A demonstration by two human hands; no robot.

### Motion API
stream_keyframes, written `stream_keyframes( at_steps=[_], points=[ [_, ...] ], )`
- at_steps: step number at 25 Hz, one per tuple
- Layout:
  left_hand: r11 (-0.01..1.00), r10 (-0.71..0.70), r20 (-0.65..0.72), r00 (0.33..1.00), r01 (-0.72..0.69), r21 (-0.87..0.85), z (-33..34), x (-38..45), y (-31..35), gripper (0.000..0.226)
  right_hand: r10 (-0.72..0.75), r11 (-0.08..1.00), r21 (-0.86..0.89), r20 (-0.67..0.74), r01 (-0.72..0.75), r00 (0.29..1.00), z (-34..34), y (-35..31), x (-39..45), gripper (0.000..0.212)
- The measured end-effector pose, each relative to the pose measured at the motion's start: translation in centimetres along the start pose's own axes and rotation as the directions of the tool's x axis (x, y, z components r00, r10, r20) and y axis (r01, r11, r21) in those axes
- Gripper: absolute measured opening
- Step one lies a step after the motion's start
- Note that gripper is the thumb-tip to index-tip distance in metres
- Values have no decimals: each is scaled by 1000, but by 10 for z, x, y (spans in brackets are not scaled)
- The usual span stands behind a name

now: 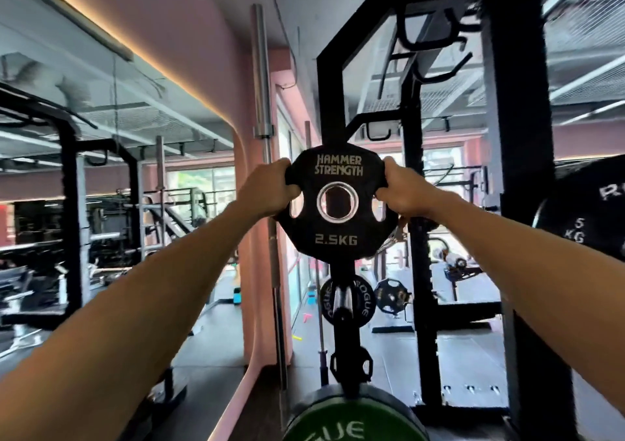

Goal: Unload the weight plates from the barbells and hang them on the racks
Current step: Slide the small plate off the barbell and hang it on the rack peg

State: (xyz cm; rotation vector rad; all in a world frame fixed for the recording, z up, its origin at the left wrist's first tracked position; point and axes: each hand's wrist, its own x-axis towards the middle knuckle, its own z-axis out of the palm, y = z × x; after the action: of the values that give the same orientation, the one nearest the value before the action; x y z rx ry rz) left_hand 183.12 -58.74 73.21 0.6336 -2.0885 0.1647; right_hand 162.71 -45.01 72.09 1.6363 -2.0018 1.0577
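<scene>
I hold a small black 2.5 kg weight plate (337, 234) upright at chest height in front of the black rack upright (329, 102). My left hand (270, 190) grips its left edge through a handle slot, and my right hand (400, 192) grips its right edge the same way. The upright shows through the plate's steel-ringed centre hole. Below it on the same upright hang a small black Rogue plate (363, 305), a smaller black plate (351, 361) and a green plate (351, 420).
A large black plate (588, 210) hangs at the right by a thick black rack post (517, 170). A steel barbell (267, 170) stands upright left of the rack against a pink wall. A mirror at left reflects other racks and benches.
</scene>
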Motion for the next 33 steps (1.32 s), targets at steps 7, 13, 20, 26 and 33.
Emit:
stream_keyframes(
  at_steps=[7,13,20,26,33],
  points=[
    [991,82,-27,996,-84,-109,3,73,-6,24,16,999,-50,-80,-20,997,-33,1,51,27],
    [989,49,-76,996,-59,-138,20,121,-23,27,23,998,-50,-82,-27,996,-28,14,108,28],
    [992,14,-97,995,-26,-125,43,163,-51,30,7,999,-47,-69,-11,998,-8,26,167,29],
    [998,69,-85,994,-68,7,98,198,-73,25,24,998,-53,-87,-29,996,27,64,213,28],
    [997,65,-63,996,-62,53,160,232,-100,23,14,1000,1,-88,-14,996,67,107,261,32]
  ],
)
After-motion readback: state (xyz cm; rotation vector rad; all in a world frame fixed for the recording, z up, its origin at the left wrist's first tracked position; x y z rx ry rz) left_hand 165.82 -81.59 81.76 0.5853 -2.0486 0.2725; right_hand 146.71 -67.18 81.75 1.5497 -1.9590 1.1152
